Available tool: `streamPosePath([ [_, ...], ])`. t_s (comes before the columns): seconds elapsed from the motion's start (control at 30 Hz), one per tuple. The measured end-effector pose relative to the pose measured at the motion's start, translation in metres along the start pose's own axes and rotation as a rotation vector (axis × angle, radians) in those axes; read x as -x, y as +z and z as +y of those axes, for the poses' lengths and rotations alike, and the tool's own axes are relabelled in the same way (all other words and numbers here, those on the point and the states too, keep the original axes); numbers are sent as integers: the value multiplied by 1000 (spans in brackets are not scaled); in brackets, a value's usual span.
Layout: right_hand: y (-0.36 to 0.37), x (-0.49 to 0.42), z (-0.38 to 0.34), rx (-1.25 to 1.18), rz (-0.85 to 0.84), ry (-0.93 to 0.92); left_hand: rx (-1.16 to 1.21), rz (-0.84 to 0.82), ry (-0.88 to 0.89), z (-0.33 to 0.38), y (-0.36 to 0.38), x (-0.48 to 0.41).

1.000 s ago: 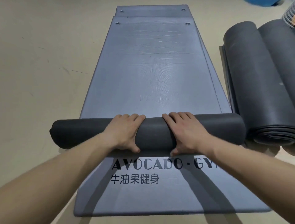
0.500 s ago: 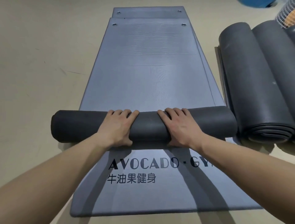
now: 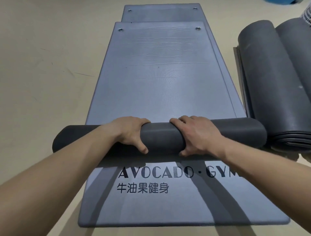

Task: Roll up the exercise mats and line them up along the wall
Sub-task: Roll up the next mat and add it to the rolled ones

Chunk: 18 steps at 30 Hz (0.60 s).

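A grey exercise mat [image 3: 159, 75] lies flat on the floor, and its near end is wound into a dark roll [image 3: 161, 138] lying crosswise. My left hand [image 3: 129, 133] and my right hand [image 3: 196, 133] grip the middle of the roll side by side. Their fingers curl over its far side and the thumbs press its near side. Under it lies a second flat mat [image 3: 168, 210] printed "AVOCADO · GYM". The far end of a third mat [image 3: 159, 13] shows beyond the top one.
Two rolled grey mats [image 3: 262, 84] [image 3: 296, 50] lie lengthwise on the right, and the nearer one almost touches the end of my roll. A white mesh object [image 3: 307, 15] and something blue [image 3: 277, 0] sit at the top right corner. Beige floor [image 3: 50, 75] spreads to the left.
Both hands have turned the roll a little away from me. My fingers now reach over its far side, and more of the printed lettering shows on the mat below.
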State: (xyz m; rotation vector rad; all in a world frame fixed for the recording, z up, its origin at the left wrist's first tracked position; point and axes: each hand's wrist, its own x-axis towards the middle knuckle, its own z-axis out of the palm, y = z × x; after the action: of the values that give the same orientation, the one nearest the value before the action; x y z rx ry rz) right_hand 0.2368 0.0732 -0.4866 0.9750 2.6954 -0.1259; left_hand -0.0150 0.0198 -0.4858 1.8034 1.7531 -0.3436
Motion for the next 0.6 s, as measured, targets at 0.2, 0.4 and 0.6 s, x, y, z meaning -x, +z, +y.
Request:
streamPosePath([
  [0.2,-23,-35,18,-66,-111,-25,-442,608,25,7,58,15],
  [0.4,13,-15,7,225,189,33,-304,393,21,7,15,3],
  [0.6,-29,-28,18,-41,-154,-36,-71,6,2,12,-22,7],
])
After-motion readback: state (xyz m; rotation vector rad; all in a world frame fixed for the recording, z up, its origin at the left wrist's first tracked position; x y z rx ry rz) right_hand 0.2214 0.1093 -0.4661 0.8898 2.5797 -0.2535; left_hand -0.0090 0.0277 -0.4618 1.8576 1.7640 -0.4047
